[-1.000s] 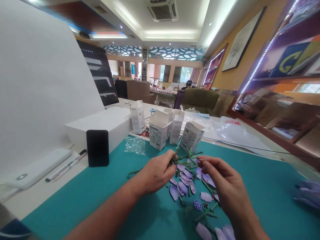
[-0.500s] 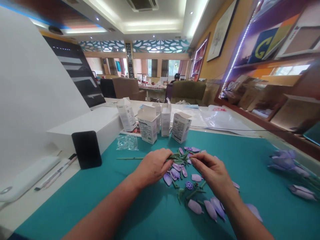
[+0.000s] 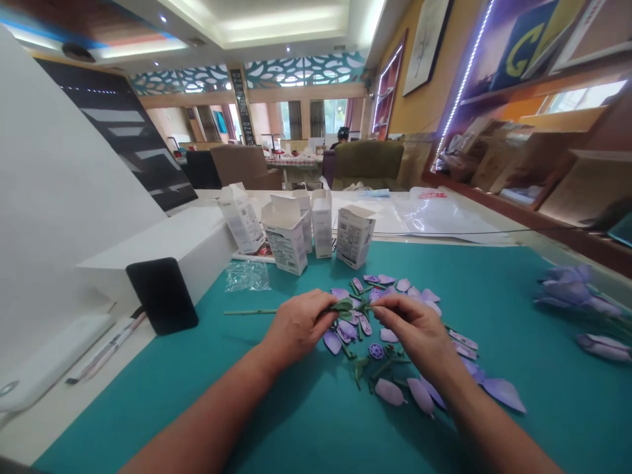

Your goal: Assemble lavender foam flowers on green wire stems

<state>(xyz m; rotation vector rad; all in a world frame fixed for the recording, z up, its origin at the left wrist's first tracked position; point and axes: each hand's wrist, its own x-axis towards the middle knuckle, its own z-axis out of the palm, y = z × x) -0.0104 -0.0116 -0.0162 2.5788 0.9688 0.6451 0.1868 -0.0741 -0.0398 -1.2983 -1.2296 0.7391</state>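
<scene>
My left hand [image 3: 305, 322] is closed around a green toy flower stem [image 3: 249, 313], whose long thin end sticks out to the left over the teal mat. Green leaves [image 3: 344, 305] show at the stem's other end, between my hands. There my right hand [image 3: 411, 324] pinches the green tip with thumb and forefinger; the exact piece is too small to make out. Below and around my hands lie loose purple petals [image 3: 390, 392], a round purple wheel-like piece [image 3: 376, 351] and short green stem pieces [image 3: 359, 370].
White open boxes [image 3: 285, 240] stand behind the mat [image 3: 237, 408], beside a clear crumpled plastic bag [image 3: 247, 275]. A black upright panel [image 3: 162, 296] is at the left. Assembled purple flowers [image 3: 567, 289] lie at the far right. A person [image 3: 342, 137] sits in the background.
My view has tilted down and shifted slightly. My right hand has drawn a little nearer my left at the leafy end of the stem. The left keeps its hold.
</scene>
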